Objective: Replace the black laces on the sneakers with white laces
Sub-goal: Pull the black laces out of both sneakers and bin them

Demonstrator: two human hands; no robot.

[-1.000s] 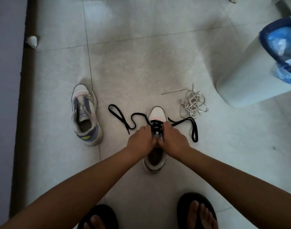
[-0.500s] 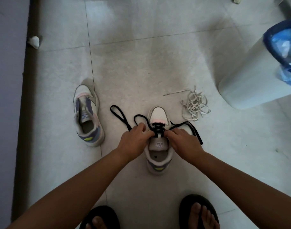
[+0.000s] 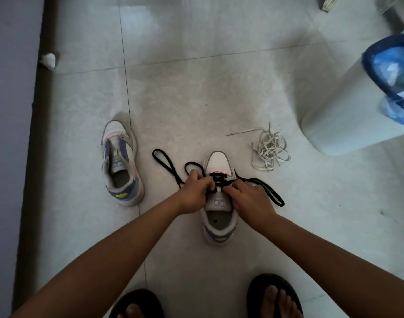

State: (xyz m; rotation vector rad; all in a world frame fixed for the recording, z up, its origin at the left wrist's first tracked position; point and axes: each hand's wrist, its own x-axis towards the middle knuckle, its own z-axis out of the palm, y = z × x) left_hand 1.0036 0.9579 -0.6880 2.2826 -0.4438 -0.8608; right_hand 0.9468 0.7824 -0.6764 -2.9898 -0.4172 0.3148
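Note:
A white sneaker (image 3: 219,216) stands on the floor in front of me, toe pointing away, with a black lace (image 3: 165,162) threaded only through its front eyelets. My left hand (image 3: 194,193) pinches the lace at the left side of the tongue. My right hand (image 3: 249,198) pinches it at the right side. Loose black loops trail to the left and right of the shoe. A second sneaker (image 3: 120,164) without laces sits to the left. A tangle of white laces (image 3: 268,152) lies to the right.
A white bin (image 3: 348,111) with a blue liner stands at the right. A wall with a dark skirting (image 3: 35,134) runs down the left, with a crumpled white scrap (image 3: 48,60) beside it. My feet in black sandals (image 3: 274,297) are at the bottom.
My hands have drawn apart and back from the middle of the shoe, uncovering the tongue. The black lace is out of the rear eyelets and its right loop lies further out.

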